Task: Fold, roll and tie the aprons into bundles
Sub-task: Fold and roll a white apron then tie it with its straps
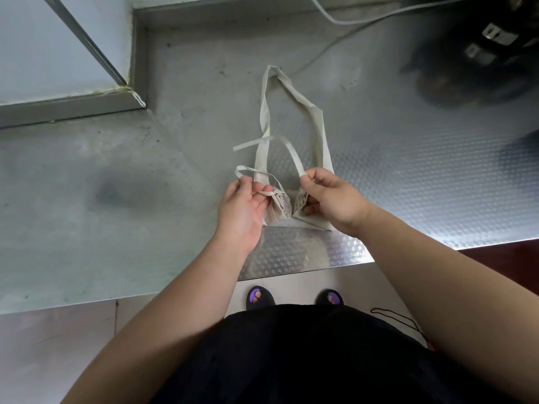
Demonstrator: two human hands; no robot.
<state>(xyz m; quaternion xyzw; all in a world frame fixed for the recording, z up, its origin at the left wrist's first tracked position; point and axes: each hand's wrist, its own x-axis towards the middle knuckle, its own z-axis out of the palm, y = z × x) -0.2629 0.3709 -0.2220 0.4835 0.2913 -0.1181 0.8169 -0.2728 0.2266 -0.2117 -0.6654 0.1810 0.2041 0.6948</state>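
Note:
A cream apron rolled into a small bundle [281,209] lies on the steel table [408,176] near its front edge. Its wide neck loop [316,118] stretches away from me across the table. My left hand [243,205] pinches one thin tie strap [253,170] that loops to the left of the bundle. My right hand [332,196] grips the other tie strap [291,151], which arches up and over to the left, its loose end lying across the neck loop. Both hands sit close on either side of the roll.
A dark, blurred object [478,53] stands at the table's back right. A grey cable [364,21] runs along the far edge. A raised steel ledge and wall corner [128,86] lie at the back left. My sandalled feet [294,297] show below the table's edge.

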